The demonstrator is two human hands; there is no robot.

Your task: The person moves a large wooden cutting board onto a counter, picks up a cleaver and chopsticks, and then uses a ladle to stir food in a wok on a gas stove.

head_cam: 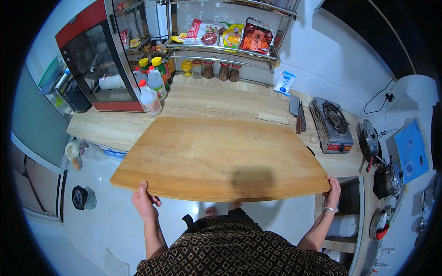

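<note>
A large wooden board (207, 151) spans the middle of the view, its near edge sticking out past the counter over the floor. My left hand (145, 201) grips that near edge close to the left corner, thumb on top. At the near right corner, my right hand (332, 191) holds the board too, with a bracelet on the wrist. The fingers of both hands are partly hidden under the wood. A dark shadow falls on the board near its front. Whether its far edge rests on the wooden countertop (221, 100) I cannot tell.
Beyond the board's right end lie a cleaver (294, 105) and knives (301, 119), beside a gas stove (333, 124). Plastic bottles (150, 98) and a red-framed cabinet (103, 65) stand at the left. Pots (386, 179) sit far right; a black bag (79, 197) is on the floor.
</note>
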